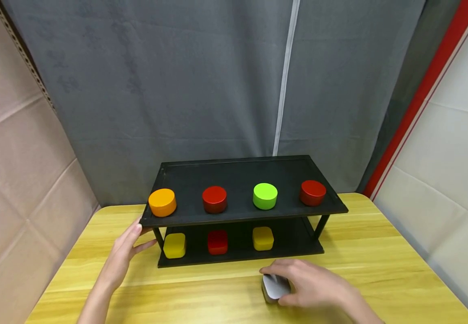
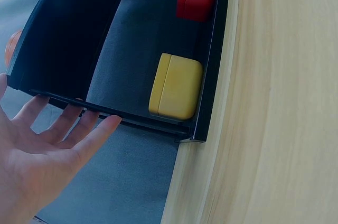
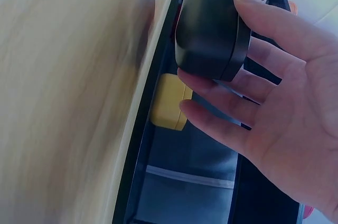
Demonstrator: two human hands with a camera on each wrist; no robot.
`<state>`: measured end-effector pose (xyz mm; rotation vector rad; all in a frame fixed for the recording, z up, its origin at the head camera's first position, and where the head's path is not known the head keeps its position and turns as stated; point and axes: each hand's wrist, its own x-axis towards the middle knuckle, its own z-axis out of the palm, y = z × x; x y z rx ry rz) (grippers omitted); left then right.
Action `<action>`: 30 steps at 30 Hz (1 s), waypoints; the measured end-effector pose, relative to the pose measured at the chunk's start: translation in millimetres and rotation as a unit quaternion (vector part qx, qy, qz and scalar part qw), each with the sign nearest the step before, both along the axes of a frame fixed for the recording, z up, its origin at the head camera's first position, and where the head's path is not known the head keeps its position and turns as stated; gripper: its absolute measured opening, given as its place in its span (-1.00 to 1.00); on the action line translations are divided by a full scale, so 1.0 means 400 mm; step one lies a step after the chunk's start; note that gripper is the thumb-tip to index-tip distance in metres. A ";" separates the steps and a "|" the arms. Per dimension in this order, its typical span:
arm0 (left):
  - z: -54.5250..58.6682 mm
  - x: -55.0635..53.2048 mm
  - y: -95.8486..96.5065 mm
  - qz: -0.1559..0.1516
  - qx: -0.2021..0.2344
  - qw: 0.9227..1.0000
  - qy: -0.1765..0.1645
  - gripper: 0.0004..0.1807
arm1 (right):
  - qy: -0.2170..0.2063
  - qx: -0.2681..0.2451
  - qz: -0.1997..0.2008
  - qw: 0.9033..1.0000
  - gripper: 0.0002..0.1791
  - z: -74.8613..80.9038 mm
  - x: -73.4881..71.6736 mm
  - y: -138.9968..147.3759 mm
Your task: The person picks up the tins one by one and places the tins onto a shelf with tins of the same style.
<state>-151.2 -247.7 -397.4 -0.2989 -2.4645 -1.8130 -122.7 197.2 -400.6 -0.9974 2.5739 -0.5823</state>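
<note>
My right hand holds a small rounded-square block with a grey top, low over the table in front of the rack. In the right wrist view the block looks black, with a seam near one face; thumb and fingers are around its sides. At the rack's left end is my left hand, its fingers spread and mostly straight, the fingertips right at the side edge. The black two-tier rack carries yellow, red and yellow rounded-square blocks on its lower shelf.
Along the upper shelf's front stand an orange round block, a red one, a green one and another red one. The wooden table is backed by a grey curtain, with pale cloth walls at both sides.
</note>
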 end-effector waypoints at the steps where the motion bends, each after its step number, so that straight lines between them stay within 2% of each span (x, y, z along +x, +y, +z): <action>1: 0.000 0.000 0.000 0.000 0.000 1.000 0.001 -0.42 | -0.001 -0.001 -0.003 1.000 -0.39 0.001 -0.001 0.002; 8: -0.003 0.000 -0.002 0.001 0.005 1.000 0.006 -0.42 | -0.014 -0.012 -0.024 1.000 -0.39 0.003 -0.014 0.024; 18: -0.005 0.000 -0.002 -0.001 0.006 1.000 0.009 -0.42 | 0.007 -0.013 -0.046 0.999 -0.38 0.010 -0.031 0.063; 25: -0.003 -0.001 -0.002 -0.005 0.007 1.000 0.010 -0.43 | -0.010 -0.021 -0.070 0.997 -0.35 0.017 -0.048 0.090; 30: -0.003 -0.002 -0.003 -0.006 0.005 1.000 0.011 -0.43 | -0.003 -0.021 -0.077 0.997 -0.35 0.018 -0.055 0.104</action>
